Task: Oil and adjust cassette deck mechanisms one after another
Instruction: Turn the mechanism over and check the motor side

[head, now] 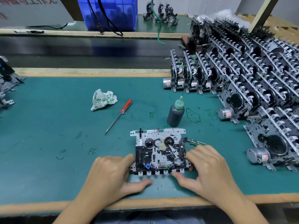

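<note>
Cassette deck mechanism lies flat near the front edge of the table, mechanism side up, with 1 hand at each side. The left hand holds its left edge, fingers curled against the frame and thumb stretched along the table under the front edge. The right hand holds the right edge the same way, fingers curled over the frame; a green-handled tool pokes out just beyond its knuckles, and I cannot tell whether the hand grips it.

Just behind the mechanism stands the oil bottle, upright and untouched. To its left lie a red-handled screwdriver and, further left, a crumpled cloth.

Along the right edge, running to the far right corner, stacked mechanisms stand on edge in many rows; a few more mechanisms sit at the left edge. Which pile is finished I cannot tell. My judgement: the job is mid-run, this unit is being positioned or adjusted, and many units may remain.
</note>
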### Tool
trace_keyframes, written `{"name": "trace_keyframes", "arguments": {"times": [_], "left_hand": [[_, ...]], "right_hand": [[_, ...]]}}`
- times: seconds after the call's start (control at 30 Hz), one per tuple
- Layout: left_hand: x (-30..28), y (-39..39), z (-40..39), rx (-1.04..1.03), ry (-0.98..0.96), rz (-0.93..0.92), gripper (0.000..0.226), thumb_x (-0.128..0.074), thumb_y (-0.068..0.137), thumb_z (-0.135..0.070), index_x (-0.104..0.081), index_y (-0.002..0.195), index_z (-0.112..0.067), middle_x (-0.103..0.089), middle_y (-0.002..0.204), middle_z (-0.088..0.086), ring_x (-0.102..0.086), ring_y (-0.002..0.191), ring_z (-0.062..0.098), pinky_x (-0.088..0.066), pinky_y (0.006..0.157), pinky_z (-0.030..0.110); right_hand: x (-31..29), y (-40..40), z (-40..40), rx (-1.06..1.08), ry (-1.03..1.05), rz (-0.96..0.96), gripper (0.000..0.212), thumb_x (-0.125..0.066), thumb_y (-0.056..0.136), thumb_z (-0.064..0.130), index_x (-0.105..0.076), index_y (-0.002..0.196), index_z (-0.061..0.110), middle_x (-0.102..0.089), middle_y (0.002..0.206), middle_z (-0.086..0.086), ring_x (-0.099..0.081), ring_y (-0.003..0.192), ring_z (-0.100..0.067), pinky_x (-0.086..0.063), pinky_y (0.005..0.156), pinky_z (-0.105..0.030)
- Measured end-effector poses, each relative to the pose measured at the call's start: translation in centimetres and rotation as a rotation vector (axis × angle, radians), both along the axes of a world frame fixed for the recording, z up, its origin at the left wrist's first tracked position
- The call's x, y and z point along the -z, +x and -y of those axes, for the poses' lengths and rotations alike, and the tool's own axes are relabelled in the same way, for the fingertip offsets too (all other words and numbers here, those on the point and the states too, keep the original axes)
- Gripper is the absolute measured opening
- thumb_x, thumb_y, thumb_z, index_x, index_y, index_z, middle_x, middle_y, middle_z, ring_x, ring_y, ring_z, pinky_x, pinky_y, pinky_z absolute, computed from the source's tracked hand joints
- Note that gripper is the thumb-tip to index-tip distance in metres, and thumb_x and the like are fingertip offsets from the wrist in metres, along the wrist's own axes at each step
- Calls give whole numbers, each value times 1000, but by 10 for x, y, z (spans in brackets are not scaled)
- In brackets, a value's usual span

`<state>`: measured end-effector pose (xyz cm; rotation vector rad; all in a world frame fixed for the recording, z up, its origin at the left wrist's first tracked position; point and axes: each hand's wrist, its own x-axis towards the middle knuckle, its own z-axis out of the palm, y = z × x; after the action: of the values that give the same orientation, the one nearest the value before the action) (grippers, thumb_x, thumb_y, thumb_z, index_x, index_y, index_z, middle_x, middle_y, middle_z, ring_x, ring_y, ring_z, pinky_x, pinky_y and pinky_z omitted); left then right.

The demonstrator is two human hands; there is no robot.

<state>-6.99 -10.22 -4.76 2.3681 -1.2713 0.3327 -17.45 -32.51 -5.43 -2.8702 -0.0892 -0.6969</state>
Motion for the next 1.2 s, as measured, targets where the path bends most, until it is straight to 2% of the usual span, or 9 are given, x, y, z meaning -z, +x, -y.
{"name": "trace_keyframes", "arguments": {"times": [0.07, 0.2, 0.33, 0.4, 0.63, 0.77, 0.93, 1.07, 1.2], "left_hand": [[2, 0, 1, -40, -2, 34, 60, -47, 82, -64, -41, 49, -15, -33, 34, -3, -36, 28, 20, -28, 32, 20], [4, 1, 2, -98, -21, 39, 53, -54, 72, -58, -45, 47, -11, -32, 32, -1, -34, 27, 21, -27, 32, 19], [2, 5, -1, 10, 16, 45, 63, -44, 84, -65, -43, 49, -12, -34, 34, -2, -37, 29, 21, -30, 32, 19], [1, 6, -2, 51, 17, 51, 65, -41, 83, -70, -42, 50, -14, -34, 35, -3, -37, 30, 19, -30, 33, 19], [4, 0, 5, -77, -77, 121, 67, -35, 89, -65, -39, 45, -15, -29, 33, 0, -33, 27, 21, -24, 36, 18], [3, 2, 2, -36, -44, 52, 65, -38, 86, -69, -41, 49, -15, -32, 33, -3, -35, 28, 19, -29, 33, 18], [-2, -2, 6, -86, -6, -30, 71, -50, 60, -84, -38, 47, -15, -32, 33, -5, -36, 28, 15, -30, 32, 22], [0, -8, 12, -210, -34, -14, 63, -52, 62, -77, -31, 46, -20, -29, 30, -1, -35, 25, 18, -25, 33, 21], [0, -5, 11, -197, -53, -52, 72, -36, 75, -83, -33, 45, -17, -30, 30, -1, -35, 26, 19, -27, 32, 23]], "right_hand": [[-1, 0, 0, -23, 35, -18, 47, -59, 71, 56, -41, 56, 16, -35, 56, 7, -35, 55, -16, -31, 59, -28], [-4, 0, 0, -75, 102, -59, 52, -64, 64, 61, -39, 55, 16, -36, 56, 5, -35, 55, -16, -30, 58, -27], [-1, 1, 1, -71, 81, -49, 50, -62, 69, 60, -40, 54, 16, -38, 55, 6, -36, 54, -16, -31, 59, -27], [1, 2, 1, -46, 79, -26, 49, -59, 73, 57, -41, 53, 15, -39, 53, 5, -37, 52, -17, -33, 59, -28], [-1, 2, 3, -80, 135, -69, 52, -65, 66, 63, -39, 55, 19, -29, 60, 12, -30, 58, -10, -31, 62, -24], [0, 3, 2, -87, 110, -52, 49, -63, 70, 59, -39, 55, 19, -29, 58, 12, -31, 56, -11, -32, 61, -24], [1, 3, 0, -40, 74, -18, 47, -58, 73, 56, -40, 53, 17, -38, 52, 7, -36, 52, -15, -28, 60, -23], [-1, 2, 1, -66, 127, -51, 51, -62, 68, 61, -41, 54, 17, -33, 56, 10, -33, 55, -12, -32, 60, -26], [-2, 2, 0, -74, 131, -46, 52, -62, 69, 61, -42, 53, 16, -36, 54, 8, -35, 53, -13, -32, 59, -26]]}}
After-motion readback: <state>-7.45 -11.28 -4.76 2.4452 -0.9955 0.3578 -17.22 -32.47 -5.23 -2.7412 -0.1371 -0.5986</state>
